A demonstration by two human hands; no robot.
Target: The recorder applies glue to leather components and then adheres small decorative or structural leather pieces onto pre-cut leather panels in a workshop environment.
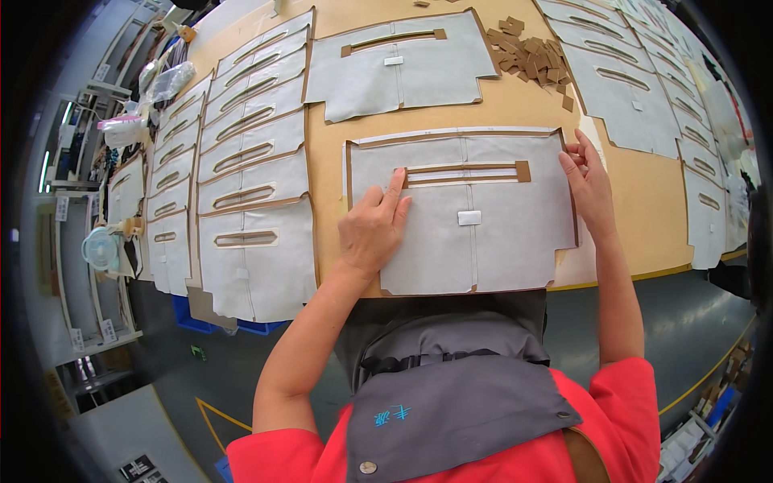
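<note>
A grey fabric panel (507, 241) with brown edges lies flat in front of me. Across it runs a long slot framed in brown strips, with a brown square patch (522, 171) at its right end. My left hand (374, 229) rests on the panel, its index finger stretched out and pressing on the slot's left end; the fingertip partly hides that end. At the panel's upper right edge is my right hand (592, 181), thumb and fingers apart, the thumb touching the border. Below the slot sits a small white rectangular piece (469, 217).
Similar slotted panels overlap in rows at the left (258, 258) and right (624, 97). Another panel (435, 72) lies just beyond mine. A pile of small brown patches (531, 55) sits at the far right of it. Shelving (80, 266) stands left of the tan table (326, 173).
</note>
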